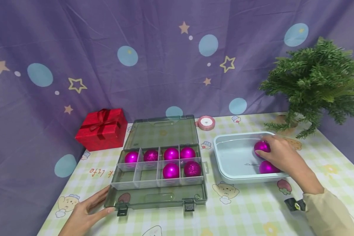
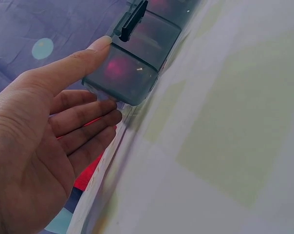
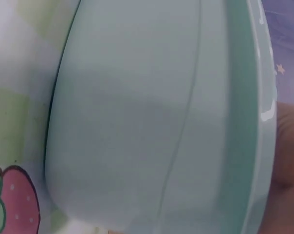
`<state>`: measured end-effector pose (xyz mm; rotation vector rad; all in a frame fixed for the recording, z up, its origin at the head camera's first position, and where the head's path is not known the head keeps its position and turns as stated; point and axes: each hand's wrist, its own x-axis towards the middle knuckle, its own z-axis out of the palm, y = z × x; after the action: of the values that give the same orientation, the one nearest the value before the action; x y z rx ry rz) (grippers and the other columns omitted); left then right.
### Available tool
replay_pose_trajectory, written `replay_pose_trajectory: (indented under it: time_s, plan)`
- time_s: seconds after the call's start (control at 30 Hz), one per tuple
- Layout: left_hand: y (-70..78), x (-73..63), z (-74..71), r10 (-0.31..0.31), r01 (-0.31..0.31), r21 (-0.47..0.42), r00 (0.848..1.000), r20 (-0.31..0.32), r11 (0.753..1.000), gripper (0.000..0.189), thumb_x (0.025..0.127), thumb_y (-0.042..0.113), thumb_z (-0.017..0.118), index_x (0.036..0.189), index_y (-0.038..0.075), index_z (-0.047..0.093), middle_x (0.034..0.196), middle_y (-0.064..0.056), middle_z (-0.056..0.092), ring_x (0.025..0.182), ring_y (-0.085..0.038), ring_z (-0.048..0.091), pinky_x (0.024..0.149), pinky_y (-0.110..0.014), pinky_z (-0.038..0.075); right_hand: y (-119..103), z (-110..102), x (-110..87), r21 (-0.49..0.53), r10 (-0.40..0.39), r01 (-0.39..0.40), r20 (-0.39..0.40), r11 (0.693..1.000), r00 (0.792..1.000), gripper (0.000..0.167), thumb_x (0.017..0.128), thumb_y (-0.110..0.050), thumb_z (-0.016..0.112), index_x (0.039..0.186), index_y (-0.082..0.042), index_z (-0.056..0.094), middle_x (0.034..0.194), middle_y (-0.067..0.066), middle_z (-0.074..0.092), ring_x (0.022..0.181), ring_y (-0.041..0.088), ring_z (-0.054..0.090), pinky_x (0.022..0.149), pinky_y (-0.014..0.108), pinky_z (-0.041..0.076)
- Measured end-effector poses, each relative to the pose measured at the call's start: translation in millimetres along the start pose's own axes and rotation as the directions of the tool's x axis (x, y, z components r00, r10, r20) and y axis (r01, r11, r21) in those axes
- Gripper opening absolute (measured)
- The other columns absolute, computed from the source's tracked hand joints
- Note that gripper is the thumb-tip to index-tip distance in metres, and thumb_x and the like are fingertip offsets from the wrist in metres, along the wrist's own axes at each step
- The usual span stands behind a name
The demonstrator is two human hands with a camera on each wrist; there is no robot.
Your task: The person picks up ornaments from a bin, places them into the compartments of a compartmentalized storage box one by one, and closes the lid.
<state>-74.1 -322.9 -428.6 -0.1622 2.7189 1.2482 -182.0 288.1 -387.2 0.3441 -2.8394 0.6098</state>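
Lying open, the box (image 1: 147, 174) is seemingly being steadied by the left hand (image 1: 85, 212), fingers outstretched, while a ball (image 1: 260, 147) is being pinched by the right hand (image 1: 284, 154), fingers curled.

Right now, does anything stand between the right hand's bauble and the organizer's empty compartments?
The light-blue tub's left wall, then a glittery bauble and a shiny bauble in the organizer. Nothing visible covers the empty compartments.
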Motion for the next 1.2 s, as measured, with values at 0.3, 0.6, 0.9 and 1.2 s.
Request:
replay_pose_trajectory:
  time_s: [0.3,0.6,0.9,1.2]
  plan:
    - [0.6,-0.5,-1.8,-0.005,0.005,0.006,1.0,0.013,1.0,0.081,0.089,0.042,0.082,0.156,0.01,0.048,0.152,-0.011,0.052,0.13,-0.032,0.059,0.096,-0.02,0.051,-6.1,3.4,0.5,-0.067,0.025,-0.025,0.005,0.997,1.0,0.037,0.085,-0.015,0.085,0.1,0.01,0.062,0.087,0.026,0.066,0.084,0.054,0.066,0.071,0.066,0.051]
    - [0.0,-0.7,-2.3,-0.017,0.017,0.016,1.0,0.019,1.0,0.082,0.09,0.044,0.082,0.157,0.012,0.047,0.153,-0.011,0.051,0.131,-0.033,0.058,0.097,-0.023,0.052,-9.3,9.0,2.9,-0.099,0.037,-0.034,0.033,0.994,0.999,0.034,0.083,-0.011,0.085,0.095,0.005,0.058,0.09,0.024,0.064,0.084,0.049,0.065,0.068,0.061,0.052]
    - [1.5,0.0,-2.8,-0.018,0.018,-0.007,0.999,0.03,1.0,0.082,0.09,0.043,0.081,0.157,0.01,0.046,0.154,-0.016,0.049,0.132,-0.038,0.056,0.102,-0.035,0.053,-1.5,15.0,4.4,-0.06,-0.01,0.013,0.045,0.998,0.999,0.043,0.083,-0.009,0.086,0.11,0.011,0.06,0.101,0.03,0.066,0.097,0.053,0.065,0.081,0.064,0.052]
    - [1.4,-0.7,-1.7,-0.007,0.007,-0.004,1.0,0.021,1.0,0.081,0.09,0.042,0.081,0.157,0.01,0.047,0.153,-0.016,0.051,0.131,-0.038,0.058,0.104,-0.044,0.051,-6.0,4.2,4.3,0.089,-0.071,0.064,0.085,0.994,0.994,0.047,0.085,-0.02,0.088,0.117,0.006,0.066,0.104,0.019,0.071,0.098,0.04,0.068,0.083,0.06,0.054]
